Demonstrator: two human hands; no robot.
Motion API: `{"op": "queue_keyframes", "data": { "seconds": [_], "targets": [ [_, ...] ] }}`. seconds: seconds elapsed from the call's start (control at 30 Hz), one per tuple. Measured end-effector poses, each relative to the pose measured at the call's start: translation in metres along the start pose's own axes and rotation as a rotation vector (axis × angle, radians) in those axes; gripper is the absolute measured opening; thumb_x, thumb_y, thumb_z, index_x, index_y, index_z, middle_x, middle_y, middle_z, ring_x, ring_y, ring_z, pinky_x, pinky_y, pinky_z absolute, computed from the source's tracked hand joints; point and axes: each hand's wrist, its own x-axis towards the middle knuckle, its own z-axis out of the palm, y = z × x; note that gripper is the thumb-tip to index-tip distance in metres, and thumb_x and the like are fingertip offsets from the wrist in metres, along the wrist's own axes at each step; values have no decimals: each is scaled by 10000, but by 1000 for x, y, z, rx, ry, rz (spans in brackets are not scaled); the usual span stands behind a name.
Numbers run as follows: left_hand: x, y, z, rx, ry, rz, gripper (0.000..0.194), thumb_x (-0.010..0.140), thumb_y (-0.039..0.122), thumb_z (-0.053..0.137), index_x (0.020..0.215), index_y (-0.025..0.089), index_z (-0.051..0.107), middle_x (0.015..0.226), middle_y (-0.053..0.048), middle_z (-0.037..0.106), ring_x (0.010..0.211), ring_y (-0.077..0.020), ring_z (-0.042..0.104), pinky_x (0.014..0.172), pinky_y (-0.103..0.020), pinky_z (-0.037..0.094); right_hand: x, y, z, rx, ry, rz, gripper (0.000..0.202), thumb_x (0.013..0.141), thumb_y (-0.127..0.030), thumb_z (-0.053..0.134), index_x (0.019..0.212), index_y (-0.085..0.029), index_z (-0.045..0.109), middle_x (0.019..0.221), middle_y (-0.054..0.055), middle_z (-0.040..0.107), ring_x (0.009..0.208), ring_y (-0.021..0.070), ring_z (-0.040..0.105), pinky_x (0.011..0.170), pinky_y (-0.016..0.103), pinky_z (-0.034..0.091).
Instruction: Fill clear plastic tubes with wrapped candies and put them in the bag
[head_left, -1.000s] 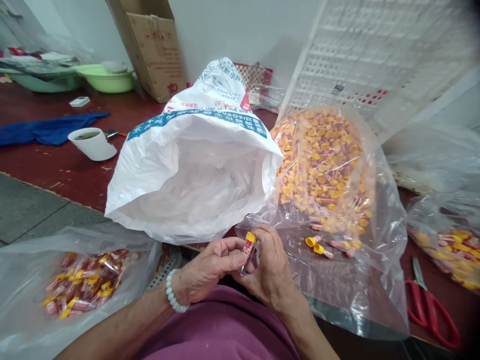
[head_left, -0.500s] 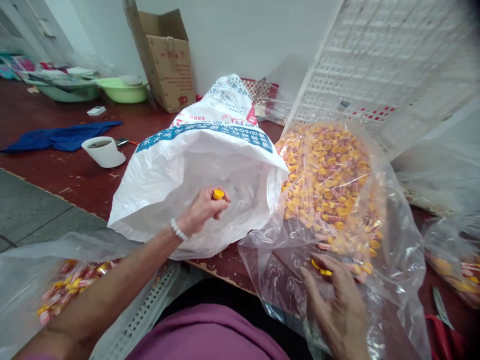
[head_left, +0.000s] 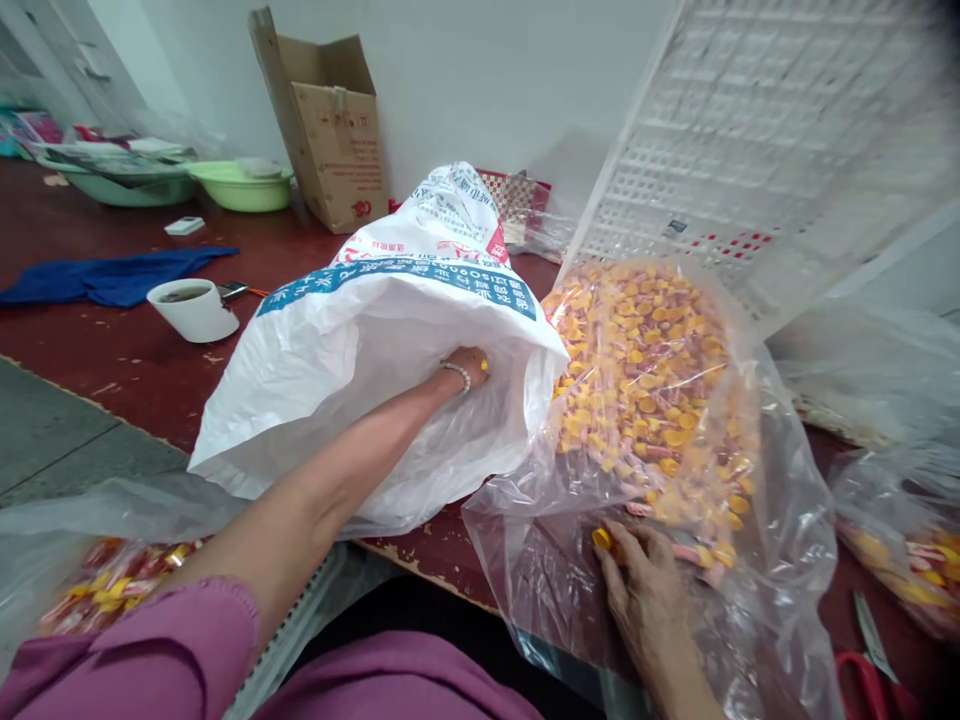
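Note:
My left hand (head_left: 466,366) reaches deep into the mouth of a large white woven sack (head_left: 277,385), its fingers closed. A bit of yellow shows at the fingertips, from a small yellow-capped piece mostly hidden in the hand. My right hand (head_left: 646,580) rests at the opening of a clear plastic bag (head_left: 540,560), thumb and fingers pinching a small yellow-capped piece (head_left: 602,539). That bag lies full of small pieces (head_left: 660,350) with yellow caps and pink-red bodies.
A white plastic crate (head_left: 697,160) leans behind the bag. Red-handled scissors (head_left: 874,640) lie at the right. A white cup (head_left: 193,312), blue cloth (head_left: 112,275), green basin (head_left: 240,190) and cardboard box (head_left: 337,150) stand or lie leftward. More pieces (head_left: 112,580) sit in plastic at lower left.
My left hand has moved forward and right, deeper into the sack. My right fingers have closed on a yellow-capped piece at the bag's opening. The view has shifted slightly.

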Motion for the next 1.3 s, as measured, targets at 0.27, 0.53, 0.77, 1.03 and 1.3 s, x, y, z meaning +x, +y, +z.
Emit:
{"op": "queue_keyframes", "data": {
  "seconds": [0.27,0.53,0.77,1.03,1.3],
  "targets": [
    [-20,-46,-7,-15,-97,-12,304,774,347,593,989,135,631,988,-90,636,910,-202,581,828,-320,436,-8,-5,-3,77,-44,33,446,863,-528,448,1114,-173,551,946,101,622,870,234,587,742,390,497],
    [-79,-72,-21,-162,42,-36,516,714,185,517,1228,224,525,781,-23,604,744,-180,555,708,-261,407,-16,-5,-12,115,10,6,336,909,-395,404,1096,-172,571,947,102,621,868,217,584,750,381,493],
    [-174,-43,-33,-1026,-83,173,537,740,263,615,1260,232,483,956,-40,560,793,-133,515,585,-184,377,1,-69,-51,602,90,309,261,841,-345,555,1060,-207,588,1013,68,627,863,174,601,768,329,488],
    [-226,0,-26,-1156,-333,251,369,788,233,625,1151,215,566,942,-27,547,784,-99,512,652,-173,409,59,-152,-59,1118,245,348,176,792,-288,640,929,-189,593,894,25,613,781,119,587,705,261,494],
    [-238,17,-9,-1664,-402,45,595,763,180,654,1277,291,376,924,-23,541,695,-114,601,379,-117,326,40,-153,-50,1149,62,288,70,813,-231,616,858,-187,586,869,7,613,804,112,580,750,254,474]
  ]
}}
